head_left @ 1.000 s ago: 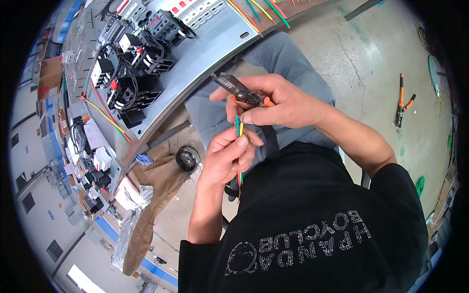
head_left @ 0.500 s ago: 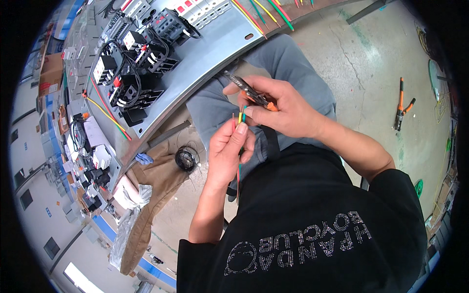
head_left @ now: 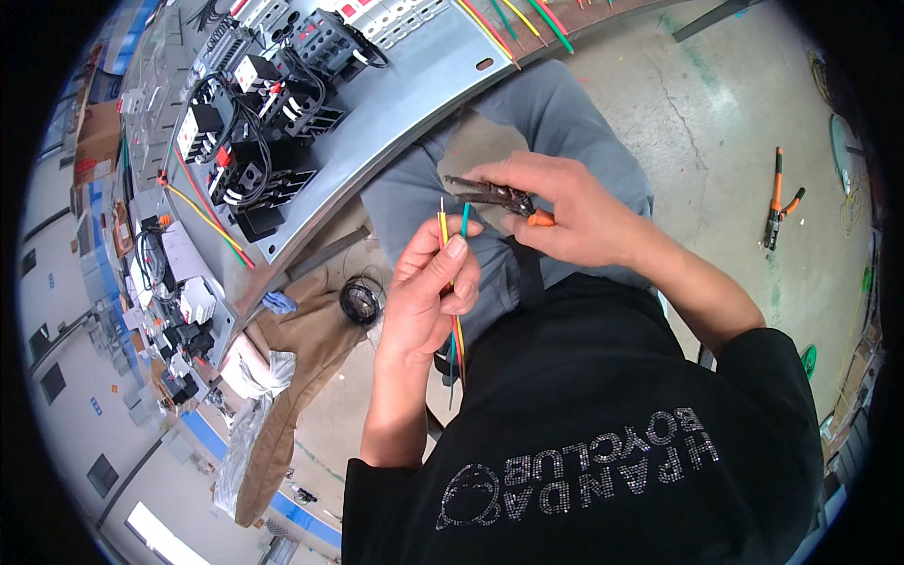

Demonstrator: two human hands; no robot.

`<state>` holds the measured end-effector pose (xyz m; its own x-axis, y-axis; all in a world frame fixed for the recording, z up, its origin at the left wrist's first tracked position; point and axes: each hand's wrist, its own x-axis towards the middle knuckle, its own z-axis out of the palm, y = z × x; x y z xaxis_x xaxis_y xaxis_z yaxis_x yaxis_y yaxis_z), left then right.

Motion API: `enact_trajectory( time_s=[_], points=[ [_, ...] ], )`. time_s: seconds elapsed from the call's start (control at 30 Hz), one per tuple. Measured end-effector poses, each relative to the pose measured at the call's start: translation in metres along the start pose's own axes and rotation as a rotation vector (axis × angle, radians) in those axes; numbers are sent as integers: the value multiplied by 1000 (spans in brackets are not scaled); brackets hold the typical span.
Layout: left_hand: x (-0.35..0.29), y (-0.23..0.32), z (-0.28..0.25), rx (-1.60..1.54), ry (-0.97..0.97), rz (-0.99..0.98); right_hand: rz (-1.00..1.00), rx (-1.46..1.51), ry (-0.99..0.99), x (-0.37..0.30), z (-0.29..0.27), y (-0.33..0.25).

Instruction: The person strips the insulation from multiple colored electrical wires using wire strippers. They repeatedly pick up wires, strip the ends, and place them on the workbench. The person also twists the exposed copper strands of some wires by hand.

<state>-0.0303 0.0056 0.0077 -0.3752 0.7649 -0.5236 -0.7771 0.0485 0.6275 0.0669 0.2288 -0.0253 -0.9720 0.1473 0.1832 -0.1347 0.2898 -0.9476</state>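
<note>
The left hand (head_left: 435,287) is being kept closed in a pinch, with a yellow wire (head_left: 443,229) and a green wire (head_left: 465,220) being gripped between thumb and fingers so that their ends are being held up above the knuckles, slightly spread apart; their lengths are being let hang below the fist. A thin bare tip is being shown on the yellow wire, while none is being made out on the green one. The right hand (head_left: 576,212) is being wrapped around a wire stripper (head_left: 513,200), whose jaws are being held parted just beside the green end; whether contact is being made cannot be told. If the jaws were being closed askew or in too small a notch, copper could be nicked, and if the pinch were being loosened during a pull, a wire could be dragged out of line. The work is being done above grey trousers (head_left: 603,132), near a metal panel (head_left: 395,118) on which a contactor (head_left: 325,42) is being carried. Farther out, a black wire coil (head_left: 360,301) and orange-handled pliers (head_left: 776,202) are being left on the floor (head_left: 650,71).
</note>
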Motion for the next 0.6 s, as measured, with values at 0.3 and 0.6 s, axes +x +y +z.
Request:
enact_trajectory(
  time_s=[0.3,0.6],
  points=[
    [-3,-5,-7,-38,-56,-35,-25,-159,-60,-6,-2,-5],
    [-4,-7,-9,-22,-19,-41,-63,-234,-112,-11,-2,-11]
  ],
)
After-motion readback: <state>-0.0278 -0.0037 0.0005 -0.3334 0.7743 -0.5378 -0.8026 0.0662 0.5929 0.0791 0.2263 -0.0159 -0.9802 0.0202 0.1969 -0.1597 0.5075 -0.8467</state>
